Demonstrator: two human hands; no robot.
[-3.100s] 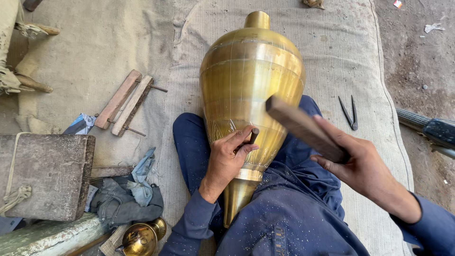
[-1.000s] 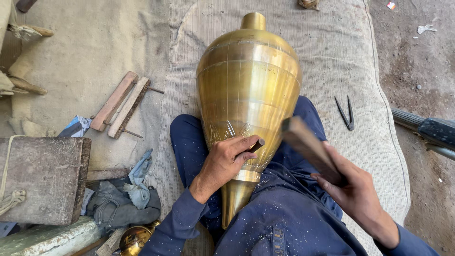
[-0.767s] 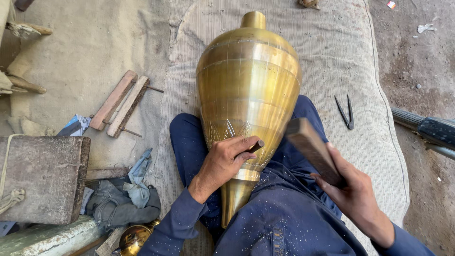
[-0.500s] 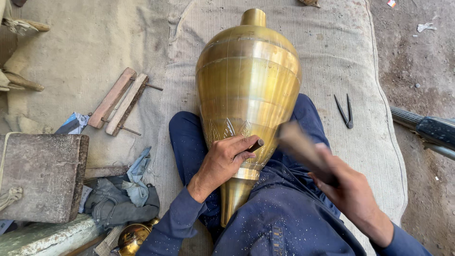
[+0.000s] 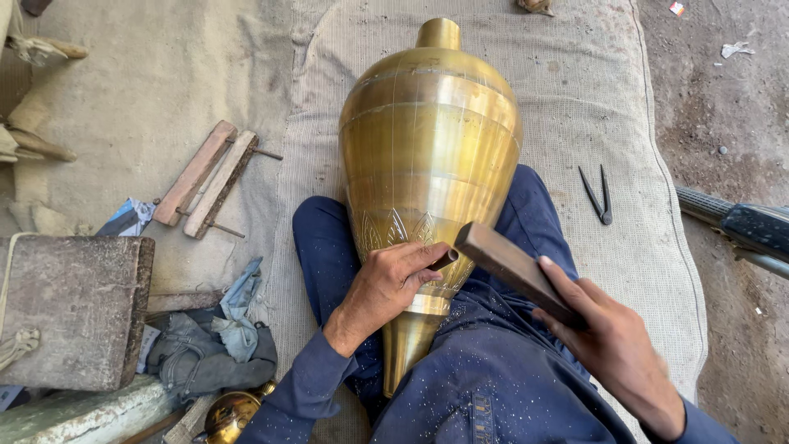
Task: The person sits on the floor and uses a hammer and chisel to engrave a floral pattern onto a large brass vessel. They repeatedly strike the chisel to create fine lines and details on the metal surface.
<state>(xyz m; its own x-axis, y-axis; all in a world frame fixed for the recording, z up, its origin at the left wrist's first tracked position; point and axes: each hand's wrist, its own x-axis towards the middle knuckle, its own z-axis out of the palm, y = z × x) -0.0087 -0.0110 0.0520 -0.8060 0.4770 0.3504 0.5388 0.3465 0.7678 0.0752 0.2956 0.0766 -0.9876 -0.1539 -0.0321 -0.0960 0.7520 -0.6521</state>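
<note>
A big brass vase [image 5: 431, 140] lies on its side across my lap, neck pointing away and narrow foot toward me. My left hand [image 5: 386, 288] rests on its lower engraved band and grips a small metal punch [image 5: 445, 259] against the brass. My right hand [image 5: 612, 341] holds a flat wooden mallet stick [image 5: 514, 267], whose far end sits right at the punch's head. Leaf-like engraved marks show just above my left fingers.
A woven mat [image 5: 575, 107] covers the ground under me. Black dividers [image 5: 598, 194] lie on it to the right. Two wooden sticks [image 5: 207, 177] lie at left, a stone block [image 5: 70, 312] and rags [image 5: 205, 353] nearer, a small brass piece [image 5: 230, 411] below.
The wooden stick in my right hand has swung down and left from its raised position, its end now meeting the punch. My left hand and the vase have stayed put.
</note>
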